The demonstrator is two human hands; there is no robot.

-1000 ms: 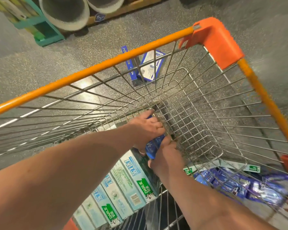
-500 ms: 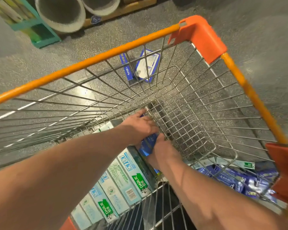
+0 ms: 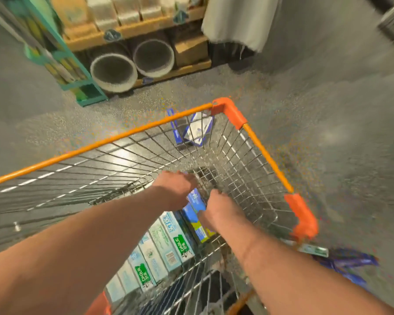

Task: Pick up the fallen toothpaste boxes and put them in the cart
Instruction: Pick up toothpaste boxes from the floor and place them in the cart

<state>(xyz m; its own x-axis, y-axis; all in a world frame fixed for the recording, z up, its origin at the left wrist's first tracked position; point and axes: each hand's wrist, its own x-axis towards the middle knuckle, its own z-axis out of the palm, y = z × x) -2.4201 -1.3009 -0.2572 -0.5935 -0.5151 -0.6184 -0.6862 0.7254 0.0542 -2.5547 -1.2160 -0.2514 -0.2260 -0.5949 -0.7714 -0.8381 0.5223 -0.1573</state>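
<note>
As both arms reach down into the silver wire shopping cart with the orange rim (image 3: 100, 145), the hands sit close together at the far end of its floor, a dark blue cardboard toothpaste box (image 3: 195, 202) between them. Left hand (image 3: 176, 189) lies over the box's far end, back to the camera. Its fingers are smeared by blur, so I cannot tell whether they wrap the box or only rest on it. Right hand (image 3: 223, 209) is on the box's right side, fingers curled down over its edge, gripping it. The box lies lengthwise with a yellow-green patch at its near end. It sits just right of a tidy row of pale blue-green toothpaste boxes (image 3: 164, 246), side by side on the cart floor with green labels up.

Beyond the cart's far wall, seen through the wires, two blue and white toothpaste boxes (image 3: 197, 131) lie together on the speckled grey floor (image 3: 328, 110). Out to the right, by the cart's near orange corner, a badly blurred heap of blue packets (image 3: 348, 262) lies on the floor. Far off, a wooden shelf (image 3: 141, 30) stands over two round grey baskets (image 3: 113, 72) lying on their sides, mouths towards us. A teal rack (image 3: 77, 71) is to their left and a pale grey cloth (image 3: 239, 21) hangs to the right.
</note>
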